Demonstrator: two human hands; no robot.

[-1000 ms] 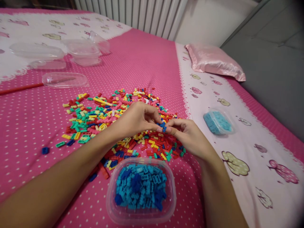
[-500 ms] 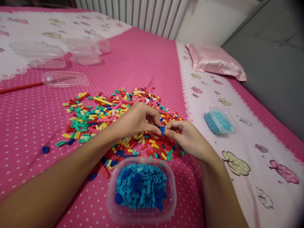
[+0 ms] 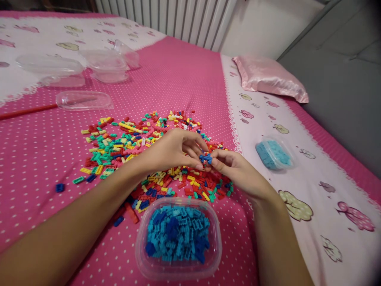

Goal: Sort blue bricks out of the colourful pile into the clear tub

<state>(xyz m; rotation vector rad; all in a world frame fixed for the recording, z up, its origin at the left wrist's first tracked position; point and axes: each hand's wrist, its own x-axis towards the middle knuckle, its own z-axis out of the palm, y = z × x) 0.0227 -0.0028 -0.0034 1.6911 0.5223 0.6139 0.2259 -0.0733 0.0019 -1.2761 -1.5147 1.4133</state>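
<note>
Above the heap of small plastic bricks (image 3: 119, 149), both hands meet at a small blue brick (image 3: 206, 159). My right hand (image 3: 238, 171) pinches its right side between thumb and fingers. From the other side, my left hand (image 3: 181, 151) has its fingers curled around the brick, thumb below and forefinger above; its exact contact is partly hidden. Nearer to me stands a clear plastic tub (image 3: 216, 254) of light-blue and dark-blue bricks. Part of the heap lies hidden behind my hands.
A second tub of light-blue bricks (image 3: 273, 153) sits at the right. Clear empty containers (image 3: 104, 63) and a lid (image 3: 85, 100) by a red stick (image 3: 29, 111) lie at the far left. A stray blue brick (image 3: 60, 187) rests left; a pink pillow (image 3: 269, 77) lies behind.
The blue brick has turned and shows more of its side. My left fingers have loosened and spread somewhat around it, while my right hand has shifted slightly right. The tub stays put.
</note>
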